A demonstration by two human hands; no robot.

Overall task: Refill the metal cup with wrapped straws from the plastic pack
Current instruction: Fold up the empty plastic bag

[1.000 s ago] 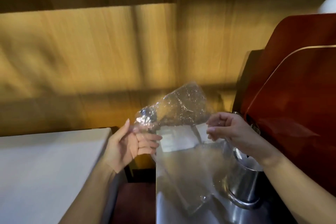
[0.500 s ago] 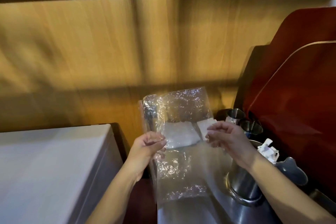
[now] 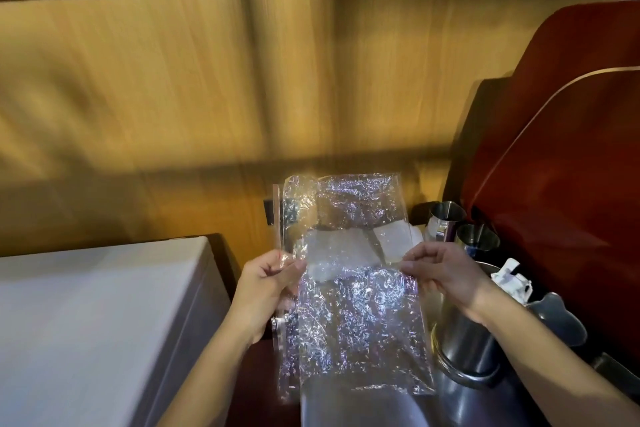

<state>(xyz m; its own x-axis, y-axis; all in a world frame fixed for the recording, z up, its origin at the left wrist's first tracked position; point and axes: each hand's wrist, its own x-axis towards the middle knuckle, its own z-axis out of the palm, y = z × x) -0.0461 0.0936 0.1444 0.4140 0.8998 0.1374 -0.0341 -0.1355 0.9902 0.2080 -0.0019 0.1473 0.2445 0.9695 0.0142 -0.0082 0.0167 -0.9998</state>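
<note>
I hold a clear, crinkled plastic pack [image 3: 349, 315] upright and spread flat in front of me. My left hand [image 3: 266, 284] pinches its left edge and my right hand [image 3: 446, 274] pinches its right edge. White labels show through the film near the middle; I see no straws inside it. A large metal cup [image 3: 467, 347] stands low at the right, partly behind my right forearm, with white wrapped straws [image 3: 512, 279] poking out of its top.
Two smaller steel cups [image 3: 446, 218] [image 3: 478, 239] stand behind the big one. A red curved panel [image 3: 568, 163] rises at the right. A white box top [image 3: 86, 322] fills the lower left. A wood-grain wall [image 3: 173, 97] spans the back.
The pack went from tilted and bunched to upright and spread flat between both hands. My view shifted so the metal cups and the straws came into sight.
</note>
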